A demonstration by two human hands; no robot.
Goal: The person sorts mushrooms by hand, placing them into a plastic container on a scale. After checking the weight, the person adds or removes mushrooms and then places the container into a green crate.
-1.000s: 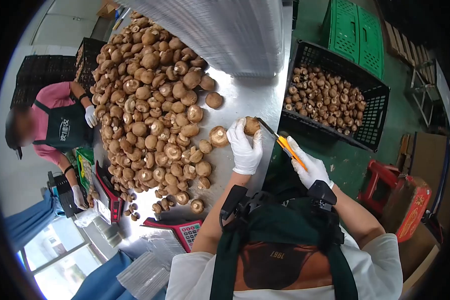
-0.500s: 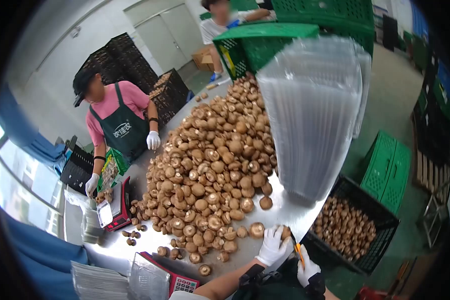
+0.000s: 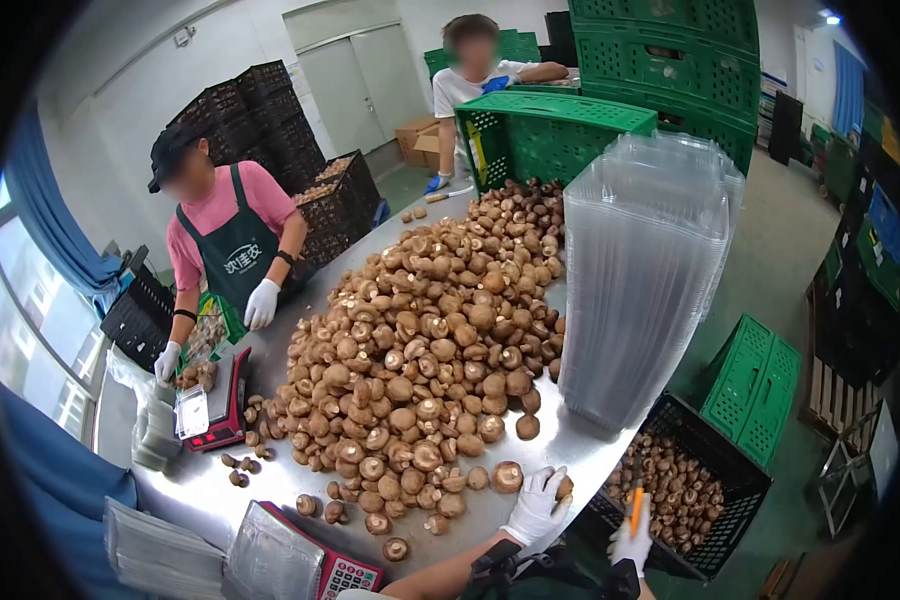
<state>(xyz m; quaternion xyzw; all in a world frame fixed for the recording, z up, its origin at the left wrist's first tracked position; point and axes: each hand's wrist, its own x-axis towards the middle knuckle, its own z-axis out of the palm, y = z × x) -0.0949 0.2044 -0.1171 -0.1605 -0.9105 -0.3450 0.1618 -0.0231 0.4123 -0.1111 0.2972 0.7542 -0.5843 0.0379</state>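
Head view: above a green floor [image 3: 770,260], a shiny tabletop [image 3: 270,478] bears heaped mushrooms [image 3: 420,330], left hand [image 3: 538,508] pinching one mushroom [image 3: 565,487] near the edge, right hand [image 3: 632,545] gripping an orange-handled knife [image 3: 636,508] near a mushroom-filled black crate [image 3: 742,492].

left hand [image 3: 536,508] and right hand [image 3: 630,546] gloved in white; black strap fittings [image 3: 494,573]; white sleeve [image 3: 358,595].

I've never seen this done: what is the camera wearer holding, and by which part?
Right hand: a knife, by its orange handle. Left hand: a mushroom, exact grip unclear.
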